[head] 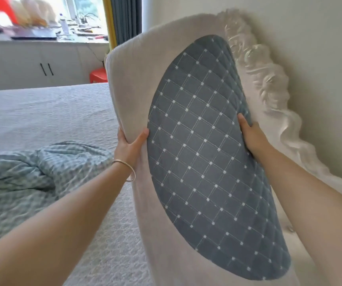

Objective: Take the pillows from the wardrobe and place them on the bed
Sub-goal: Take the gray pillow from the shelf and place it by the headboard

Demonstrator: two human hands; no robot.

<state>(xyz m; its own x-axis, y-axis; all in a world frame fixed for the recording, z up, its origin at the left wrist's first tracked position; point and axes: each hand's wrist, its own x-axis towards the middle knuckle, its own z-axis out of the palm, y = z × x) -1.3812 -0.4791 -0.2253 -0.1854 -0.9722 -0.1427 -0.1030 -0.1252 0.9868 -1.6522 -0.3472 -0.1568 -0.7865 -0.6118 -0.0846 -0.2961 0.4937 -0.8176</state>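
Observation:
I hold two pillows upright over the head end of the bed [42, 112]. In front is a blue-grey quilted pillow [207, 153] with a white grid and dots. Behind it stands a larger cream pillow [128, 83]. My left hand [131, 147], with a bangle on its wrist, grips the cream pillow's left edge, thumb on the front. My right hand [250, 137] grips the blue pillow's right edge. The wardrobe is out of view.
A white carved headboard [269, 83] runs along the wall to the right. A crumpled blue checked blanket [38, 172] lies on the bed at left. Beyond the bed are a white cabinet [31, 65], a cluttered windowsill, a red stool [99, 76] and a grey curtain [126, 17].

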